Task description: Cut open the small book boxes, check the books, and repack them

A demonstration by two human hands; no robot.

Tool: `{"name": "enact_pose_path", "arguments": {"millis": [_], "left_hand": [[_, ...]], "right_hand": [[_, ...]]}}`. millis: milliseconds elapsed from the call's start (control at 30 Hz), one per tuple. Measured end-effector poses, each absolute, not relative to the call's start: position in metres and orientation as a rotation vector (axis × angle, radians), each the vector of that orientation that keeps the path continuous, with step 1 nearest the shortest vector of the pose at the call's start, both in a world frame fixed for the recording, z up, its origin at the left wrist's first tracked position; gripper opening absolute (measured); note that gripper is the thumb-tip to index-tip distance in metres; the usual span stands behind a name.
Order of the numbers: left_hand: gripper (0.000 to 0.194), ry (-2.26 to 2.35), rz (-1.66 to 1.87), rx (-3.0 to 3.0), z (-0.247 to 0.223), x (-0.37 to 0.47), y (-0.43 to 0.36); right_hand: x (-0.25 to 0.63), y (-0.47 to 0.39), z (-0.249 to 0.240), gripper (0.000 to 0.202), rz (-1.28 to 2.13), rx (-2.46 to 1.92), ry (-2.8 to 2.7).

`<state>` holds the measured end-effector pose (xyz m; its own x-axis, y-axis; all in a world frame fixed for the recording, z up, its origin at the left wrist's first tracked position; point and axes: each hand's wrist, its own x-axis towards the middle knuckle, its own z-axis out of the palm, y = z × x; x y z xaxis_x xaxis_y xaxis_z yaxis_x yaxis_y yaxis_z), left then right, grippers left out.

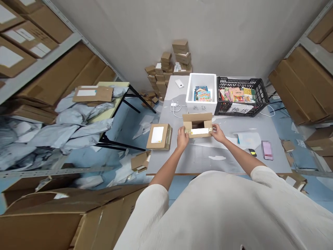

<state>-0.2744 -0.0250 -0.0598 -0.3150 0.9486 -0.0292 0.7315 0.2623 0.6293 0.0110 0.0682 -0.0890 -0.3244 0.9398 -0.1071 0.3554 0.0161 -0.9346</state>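
A small cardboard box [198,118] stands on the grey table with its top flaps raised. A white label and bits of clear tape run along its near flap. My left hand [182,138] grips the box at its left end, and my right hand [218,133] grips the right end. The inside of the box is in shadow, so its contents cannot be made out. Left of my left hand, a stack of flat cardboard boxes [159,136] with a white label on top sits at the table's edge. A paper sheet [249,140] lies right of my right hand.
Behind the box stand a white bin [190,93] with books and a black crate [221,109] with books. A phone [267,150] and a small black-and-yellow object [252,152] lie at right. Grey parcels [85,114] cover the left side table; cartons fill the shelves.
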Motion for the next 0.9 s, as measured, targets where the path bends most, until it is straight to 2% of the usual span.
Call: {"name": "enact_pose_path", "arguments": {"millis": [100,167,300,400,633,900], "left_hand": [[0.037,2.246,0.677,1.596,-0.064,-0.279,-0.031],[0.030,2.241,0.617,1.718,-0.065,-0.278,-0.035],[0.036,2.196,0.525,1.807,-0.064,-0.271,-0.040],[0.037,2.186,0.538,1.816,-0.062,-0.264,-0.038],[0.040,1.924,0.654,2.036,-0.052,-0.222,-0.025],[0.041,1.639,0.608,2.183,-0.048,-0.133,-0.010]], "right_hand": [[0.000,0.067,-0.095,0.059,1.279,-1.287,-1.852],[-0.002,0.067,-0.098,0.064,1.255,-1.288,-1.925],[0.003,0.066,-0.103,0.078,1.226,-1.287,-2.035],[0.011,0.064,-0.104,0.077,1.228,-1.295,-2.057],[0.055,0.062,-0.103,0.059,1.100,-1.473,-1.908],[0.163,0.042,-0.104,0.044,0.977,-1.607,-1.843]]}}
